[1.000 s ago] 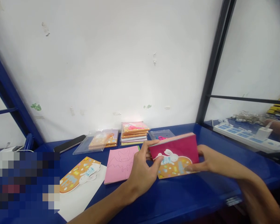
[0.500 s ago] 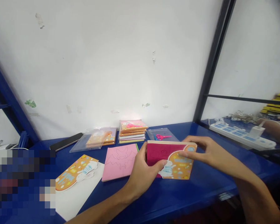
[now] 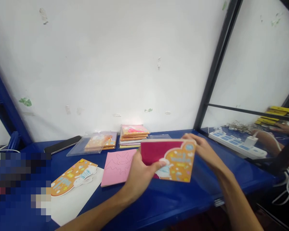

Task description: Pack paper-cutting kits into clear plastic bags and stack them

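Note:
Upright above the table's front stands a thick paper pad (image 3: pixel 175 166), with a magenta sheet and an orange cover printed with a white rabbit. My left hand (image 3: pixel 141 170) is closed on its left side, thumb across the front and fingers behind. At the top right corner, my right hand (image 3: pixel 195 144) grips the pad's edge, its fingertips partly hidden behind it. Just left of my left hand lies a pink pad (image 3: pixel 114 168) with a bat outline. Farther left, an orange rabbit cover (image 3: pixel 73 176) rests on a white sheet (image 3: pixel 74 205).
Along the wall are a stack of packaged pads (image 3: pixel 132 138), more pads (image 3: pixel 108 141) under a clear plastic sleeve (image 3: pixel 78 146), and a black phone (image 3: pixel 62 144). A white power strip (image 3: pixel 236 144) lies beyond the dark frame post (image 3: pixel 212 73) at right.
The pad has shifted slightly left in view, and now covers the pink scissors behind it. My right thumb has left the pad's front, and that hand has moved to the top corner.

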